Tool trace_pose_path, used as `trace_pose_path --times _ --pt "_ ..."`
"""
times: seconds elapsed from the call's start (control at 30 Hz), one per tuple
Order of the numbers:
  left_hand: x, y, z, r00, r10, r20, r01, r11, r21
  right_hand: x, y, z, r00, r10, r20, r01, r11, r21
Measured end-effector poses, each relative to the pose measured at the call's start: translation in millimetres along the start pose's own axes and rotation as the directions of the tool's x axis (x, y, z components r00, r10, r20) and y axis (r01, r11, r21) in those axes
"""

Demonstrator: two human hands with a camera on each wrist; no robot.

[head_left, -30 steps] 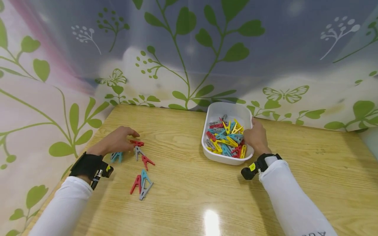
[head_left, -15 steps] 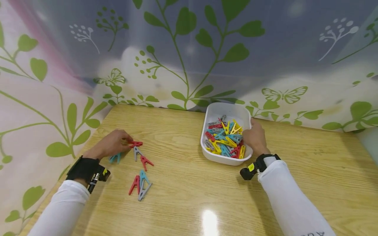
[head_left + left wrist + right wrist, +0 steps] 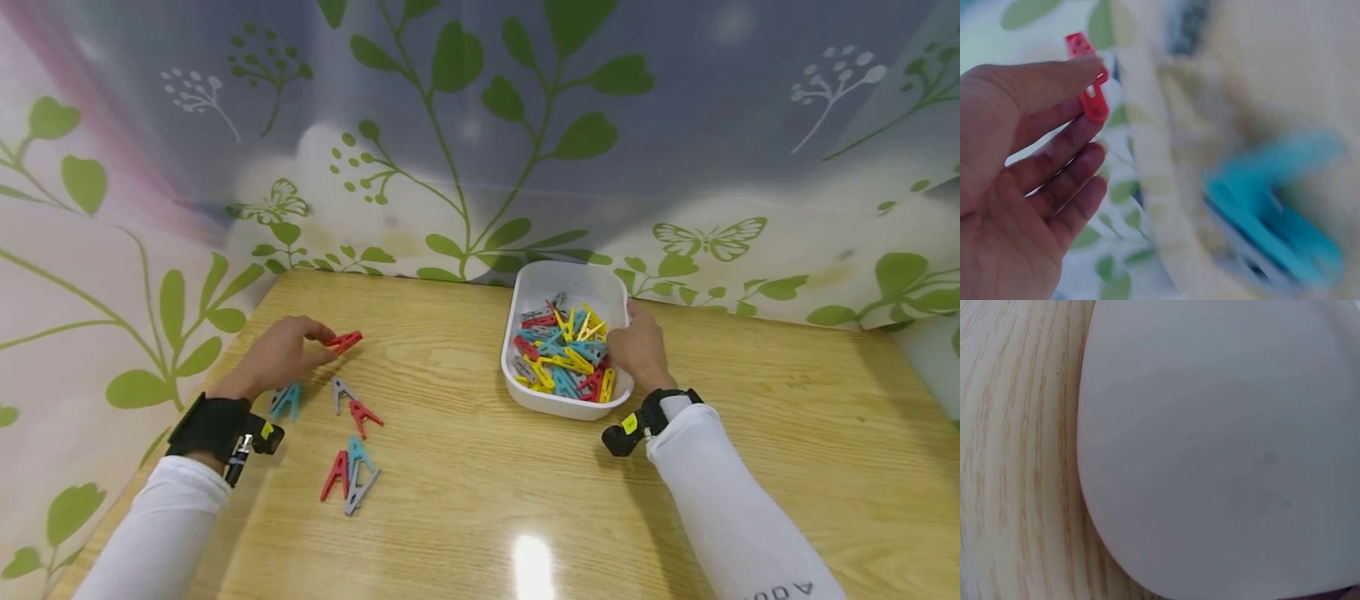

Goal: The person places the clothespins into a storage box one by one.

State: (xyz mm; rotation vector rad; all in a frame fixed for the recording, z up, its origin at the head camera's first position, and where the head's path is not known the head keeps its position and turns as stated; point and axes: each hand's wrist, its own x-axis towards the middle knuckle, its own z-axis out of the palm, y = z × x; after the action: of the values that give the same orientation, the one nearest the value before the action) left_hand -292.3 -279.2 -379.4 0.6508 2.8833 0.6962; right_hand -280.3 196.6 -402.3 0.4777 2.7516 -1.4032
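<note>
My left hand (image 3: 279, 357) pinches a red clothespin (image 3: 345, 342) between thumb and index finger, as the left wrist view also shows, where the red clothespin (image 3: 1096, 106) sticks out past the thumb tip. Below that hand lies a teal clothespin (image 3: 286, 402) with a grey one partly hidden by it. A grey clothespin (image 3: 342, 393) and a red clothespin (image 3: 364, 417) lie close together to its right. On the right, my right hand (image 3: 639, 346) grips the side rim of a white plastic tub (image 3: 562, 406), whose smooth wall (image 3: 1210, 437) fills most of the right wrist view.
Inside the tub is a pile of yellow, teal, red and grey clothespins (image 3: 570, 354). Nearer on the wooden table (image 3: 450, 500) lie a red (image 3: 336, 477), a teal (image 3: 360, 455) and a grey clothespin (image 3: 362, 492), grouped together. A leaf-patterned backdrop (image 3: 420, 217) borders the table behind and left.
The left hand has taken hold of the red clothespin and moved it up, away from the grey one beside it. The right hand keeps its grip on the tub. The head view has shifted slightly.
</note>
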Motion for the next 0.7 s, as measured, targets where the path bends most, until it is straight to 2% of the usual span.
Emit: trace_pose_path --times 0.13,0.33,0.53,0.63,0.7 --pt "21.8 25.9 -2.1 0.997 0.059 -0.046 -0.059 0.998 -0.005 0.2 0.0 0.8 1.000 -0.005 0.000 0.005 1.000 0.004" --pt "66.5 85.7 2.7 0.981 0.186 -0.052 -0.186 0.982 -0.002 0.9 -0.6 0.0 1.000 -0.009 -0.003 0.009 1.000 0.019" --pt "108.2 149.3 16.2 0.955 0.298 -0.011 -0.297 0.954 0.024 0.0 -2.2 -1.4 1.000 0.004 -0.004 -0.004 1.000 0.030" --pt "122.8 175.7 27.0 0.937 0.348 0.013 -0.349 0.936 0.042 -1.4 -2.6 -1.5 1.000 0.010 0.004 -0.010 0.999 0.033" --pt "129.9 189.9 35.0 0.919 0.394 0.014 -0.394 0.917 0.064 -1.7 -1.5 -1.1 1.000 0.012 0.009 -0.012 1.000 0.027"
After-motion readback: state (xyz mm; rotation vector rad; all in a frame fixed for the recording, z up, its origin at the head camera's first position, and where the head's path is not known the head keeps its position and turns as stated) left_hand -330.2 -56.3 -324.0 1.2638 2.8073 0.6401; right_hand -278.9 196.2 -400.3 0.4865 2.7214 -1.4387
